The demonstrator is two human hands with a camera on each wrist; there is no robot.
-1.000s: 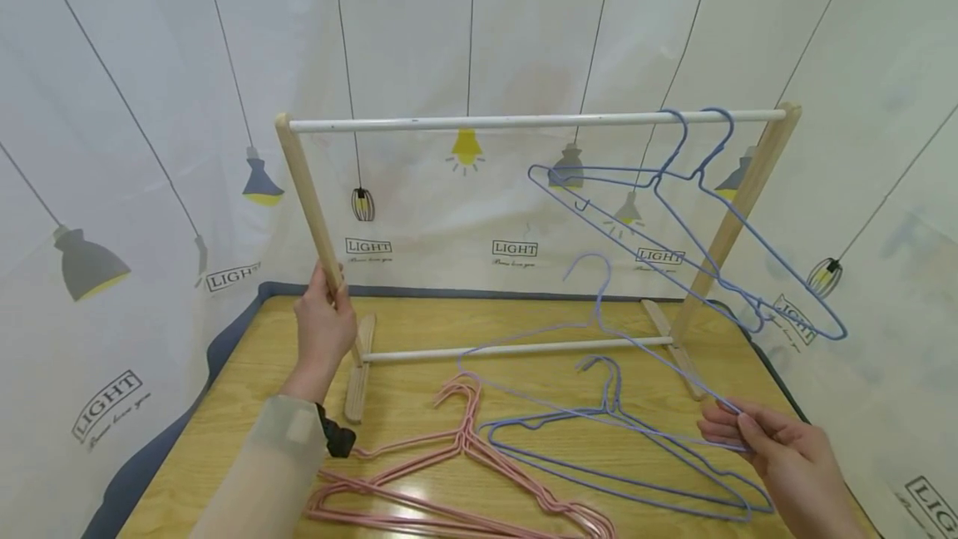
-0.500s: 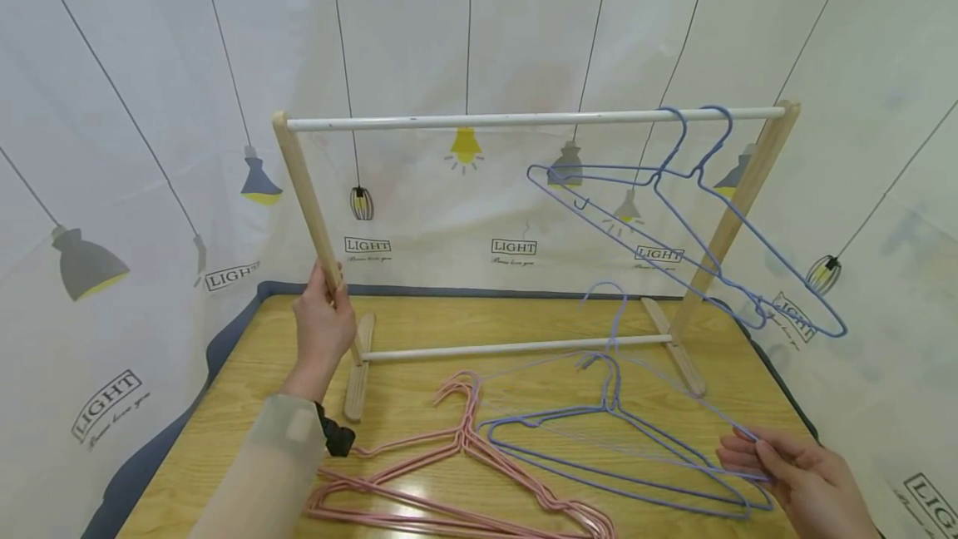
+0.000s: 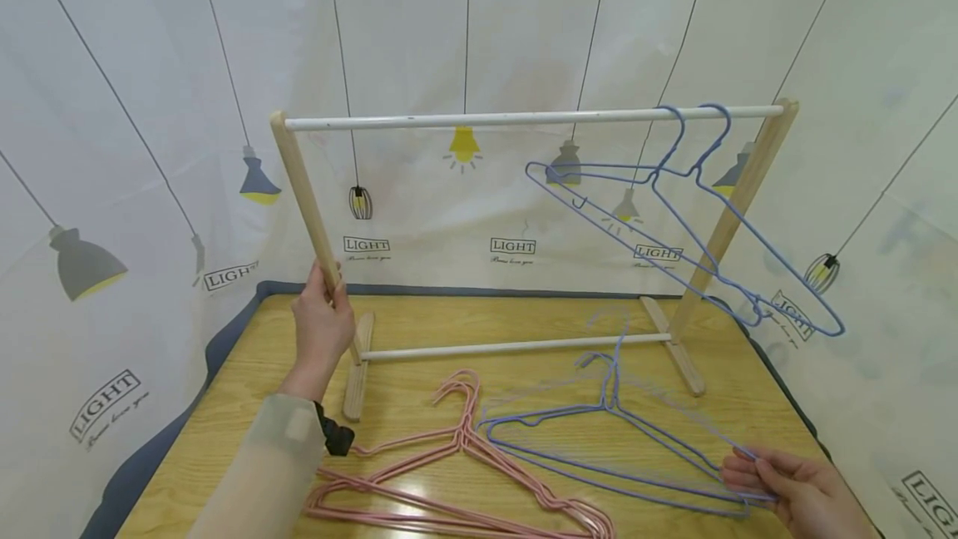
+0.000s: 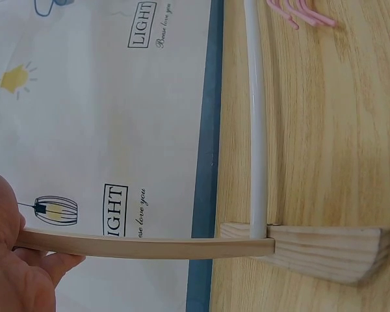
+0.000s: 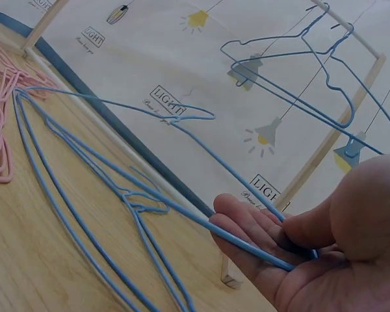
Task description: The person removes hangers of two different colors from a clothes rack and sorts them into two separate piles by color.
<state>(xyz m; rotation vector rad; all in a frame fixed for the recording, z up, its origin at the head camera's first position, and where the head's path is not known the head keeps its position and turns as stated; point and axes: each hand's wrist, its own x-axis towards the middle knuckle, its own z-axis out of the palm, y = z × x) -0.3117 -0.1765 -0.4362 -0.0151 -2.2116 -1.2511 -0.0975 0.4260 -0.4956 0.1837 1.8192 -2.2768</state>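
Note:
My left hand (image 3: 323, 335) grips the left wooden upright (image 3: 305, 198) of a clothes rack. In the left wrist view, fingers and thumb wrap the upright's upper part. My right hand (image 3: 797, 489) pinches a blue wire hanger (image 5: 240, 241) by one lower corner, thumb against fingers. The held hanger is blurred in the head view, its hook pointing up. It overlaps the blue hangers (image 3: 612, 393) that lie on the table. Left of those lies a bunch of pink hangers (image 3: 466, 431). Two blue hangers (image 3: 679, 144) hang on the rack's white top rail (image 3: 479, 119), near its right end.
A wood-grain table (image 3: 247, 373) carries the rack, whose feet (image 3: 358, 373) rest on it. A white lower bar (image 3: 516, 348) joins the two sides. Behind stands a pale sheet (image 3: 419, 215) printed with lamps and lettering.
My right hand has moved slightly right and down, lowering the held blue hanger toward the hangers on the table. The left hand keeps its grip on the upright.

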